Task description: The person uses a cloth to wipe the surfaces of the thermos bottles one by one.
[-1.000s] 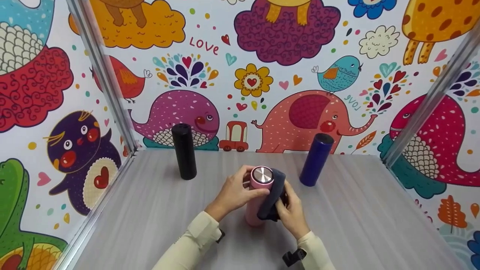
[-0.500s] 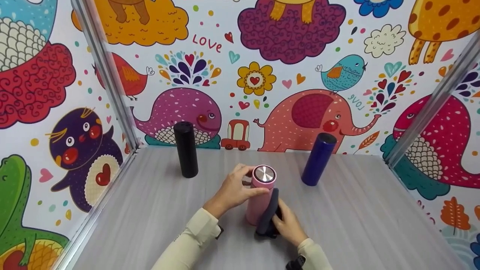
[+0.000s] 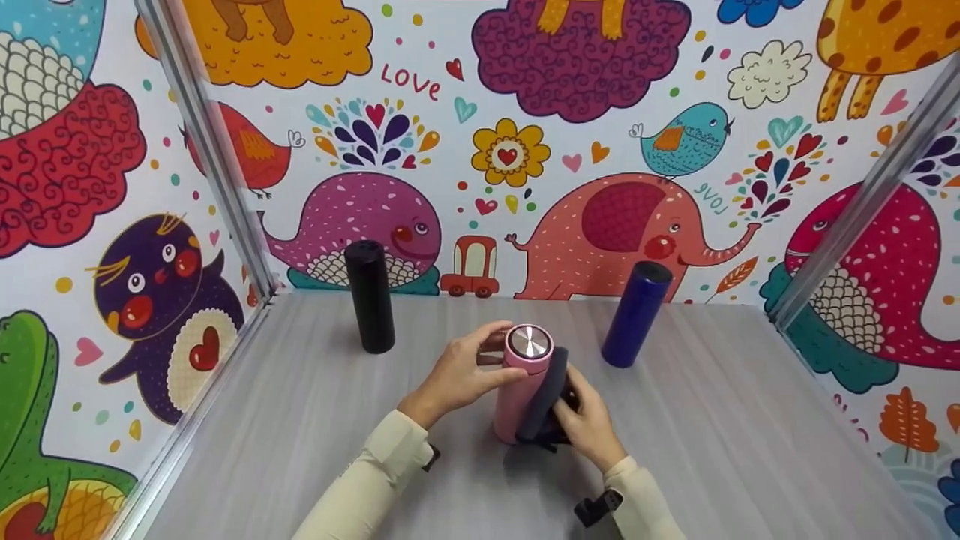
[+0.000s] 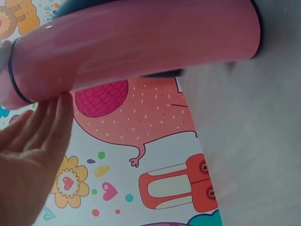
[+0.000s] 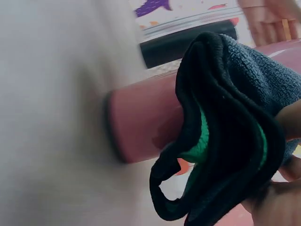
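Note:
A pink bottle (image 3: pixel 517 405) with a shiny silver-topped lid (image 3: pixel 529 342) stands near the middle of the table. My left hand (image 3: pixel 457 371) holds it just below the lid, thumb in front and fingers behind; in the left wrist view the fingertips of my left hand (image 4: pixel 28 155) meet the pink wall. My right hand (image 3: pixel 592 427) grips a folded dark grey cloth (image 3: pixel 546 397) against the bottle's right side. Close up in the right wrist view, the cloth (image 5: pixel 221 113) shows black edging, a hanging loop and a green inner face. Part of the right hand's fingers is hidden behind it.
A black bottle (image 3: pixel 371 300) stands at the back left of the grey table (image 3: pixel 300 450), and a blue bottle (image 3: pixel 636 315) at the back right. Printed wall panels (image 3: pixel 525 150) with metal corner posts (image 3: pixel 206 150) enclose the back and sides.
My right hand has slid the cloth down the bottle's side and then partway back up. My left hand keeps its hold near the lid, and the bottle stays in place.

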Motion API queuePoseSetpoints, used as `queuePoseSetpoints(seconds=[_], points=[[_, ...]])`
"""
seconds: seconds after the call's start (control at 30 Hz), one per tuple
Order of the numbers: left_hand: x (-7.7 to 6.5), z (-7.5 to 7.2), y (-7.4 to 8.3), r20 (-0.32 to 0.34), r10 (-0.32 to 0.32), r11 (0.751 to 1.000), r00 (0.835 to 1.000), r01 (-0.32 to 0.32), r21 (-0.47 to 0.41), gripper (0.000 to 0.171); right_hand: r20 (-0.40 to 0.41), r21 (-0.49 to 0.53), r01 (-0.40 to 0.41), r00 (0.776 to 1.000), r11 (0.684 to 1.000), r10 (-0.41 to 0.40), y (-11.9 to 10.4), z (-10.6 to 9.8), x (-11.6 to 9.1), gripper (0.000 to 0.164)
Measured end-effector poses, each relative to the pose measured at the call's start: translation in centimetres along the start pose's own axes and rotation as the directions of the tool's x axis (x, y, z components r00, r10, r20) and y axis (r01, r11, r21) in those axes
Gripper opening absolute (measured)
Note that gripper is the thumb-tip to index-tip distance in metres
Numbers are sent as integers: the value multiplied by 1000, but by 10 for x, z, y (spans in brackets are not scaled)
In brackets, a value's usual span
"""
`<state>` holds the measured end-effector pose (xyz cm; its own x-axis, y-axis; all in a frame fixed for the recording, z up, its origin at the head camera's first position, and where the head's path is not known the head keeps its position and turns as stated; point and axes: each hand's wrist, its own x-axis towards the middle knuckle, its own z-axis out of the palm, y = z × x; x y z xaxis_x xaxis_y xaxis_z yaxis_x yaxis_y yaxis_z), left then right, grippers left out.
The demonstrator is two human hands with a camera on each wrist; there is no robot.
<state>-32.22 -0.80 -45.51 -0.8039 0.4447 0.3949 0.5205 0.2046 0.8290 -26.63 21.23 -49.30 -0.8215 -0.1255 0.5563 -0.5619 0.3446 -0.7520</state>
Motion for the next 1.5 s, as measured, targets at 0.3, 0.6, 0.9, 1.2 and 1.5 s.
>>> queuePoseSetpoints(seconds=[0.3, 0.6, 0.9, 1.2, 1.5], points=[[7, 12, 6, 83, -15, 998, 996, 20, -51, 75, -89, -14, 169, 982, 986, -169, -31, -12, 23, 50], [10, 5, 5, 33, -50, 997, 998, 48, 52, 87, -48, -4, 135, 990, 991, -135, -32, -12, 23, 47], [6, -5, 10, 78, -13, 1000, 997, 15, -22, 68, -7, 25, 68, 998, 997, -68, -4, 0, 6, 43], [3, 13, 6, 39, -29, 999, 999, 30, -22, 85, 130, 4, -82, 988, 997, 81, 29, 11, -20, 39], [5, 11, 5, -29, -12, 1000, 1000, 11, -24, 71, 113, 87, -131, 986, 988, 121, 49, 10, -16, 48]])
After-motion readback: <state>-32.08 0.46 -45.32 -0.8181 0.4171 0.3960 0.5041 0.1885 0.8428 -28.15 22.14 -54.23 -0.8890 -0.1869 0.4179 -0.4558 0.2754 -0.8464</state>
